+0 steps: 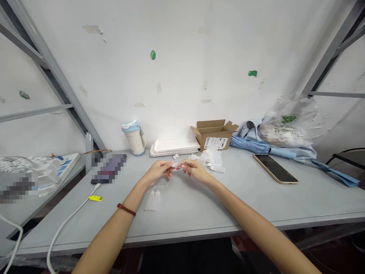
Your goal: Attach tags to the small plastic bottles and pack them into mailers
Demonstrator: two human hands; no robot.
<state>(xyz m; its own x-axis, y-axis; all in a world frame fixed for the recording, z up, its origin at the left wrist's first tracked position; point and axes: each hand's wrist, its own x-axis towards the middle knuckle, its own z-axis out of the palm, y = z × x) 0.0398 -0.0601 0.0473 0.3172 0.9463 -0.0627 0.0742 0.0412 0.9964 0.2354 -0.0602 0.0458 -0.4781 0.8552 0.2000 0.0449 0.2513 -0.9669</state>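
Note:
My left hand and my right hand meet fingertip to fingertip over the middle of the grey table. Both are closed in a pinch, with thumb against forefinger. Something small and pale seems to lie between the fingertips, too small to name. Just beyond the fingers are small white round pieces. A heap of translucent white plastic pieces lies past my right hand. Nearer me, below my left hand, two translucent flat tube-like pieces with a thin white string rest side by side.
Along the wall stand a cream cup with a blue lid, stacked white trays and an open cardboard box. To the right are a blue umbrella, a plastic bag and a phone. A white cable crosses the left side.

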